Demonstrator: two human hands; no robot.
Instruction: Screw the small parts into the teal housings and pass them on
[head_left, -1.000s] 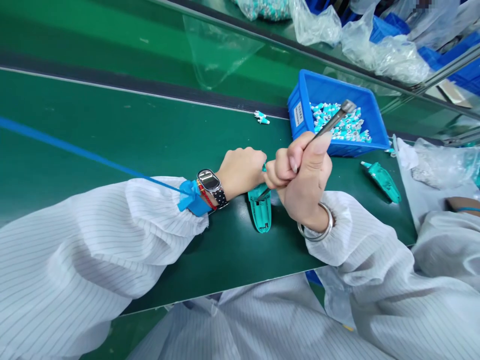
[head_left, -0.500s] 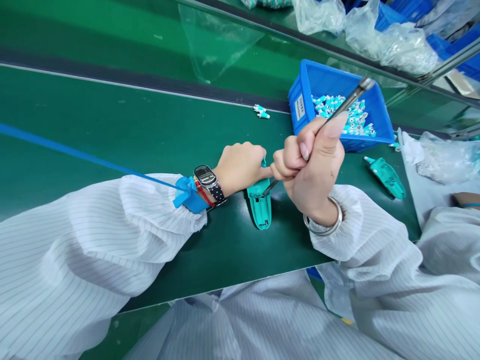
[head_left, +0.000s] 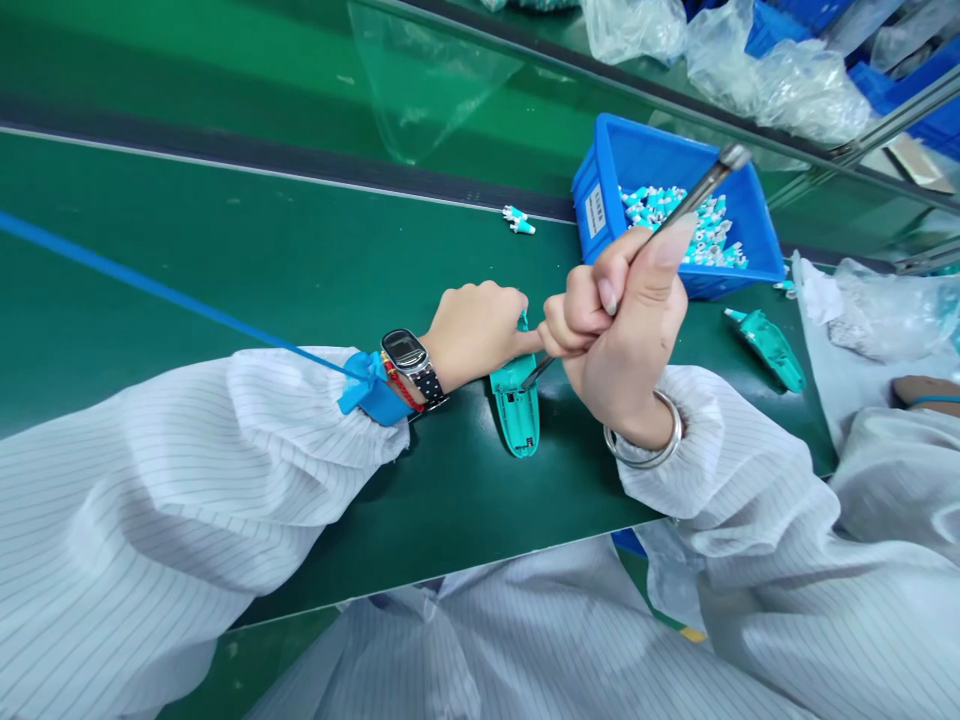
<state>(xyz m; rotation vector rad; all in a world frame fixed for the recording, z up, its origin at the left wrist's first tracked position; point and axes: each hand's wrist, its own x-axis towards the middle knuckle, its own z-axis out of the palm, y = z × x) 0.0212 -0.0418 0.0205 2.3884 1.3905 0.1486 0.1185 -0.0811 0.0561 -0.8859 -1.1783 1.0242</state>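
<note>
A teal plastic housing shell lies on the green bench with its hollow inside facing up and small dark parts in it. My left hand is closed on its far end, pressing it against the bench; that end is mostly hidden under my fingers. In its fist my right hand grips a slim metal rod-like tool, held slanted. The tool's blunt end points up and away, while its thin lower tip touches the inside of the shell near the middle. My two hands meet at the fingers.
Behind my right hand stands a blue bin of small teal-and-white parts. A few such parts lie left of it. Another teal shell rests at the right, near a plastic bag. A neighbour's sleeve shows at the right edge.
The whole view has shifted slightly. Both hands, the tool and the shell keep nearly the same positions relative to each other.
</note>
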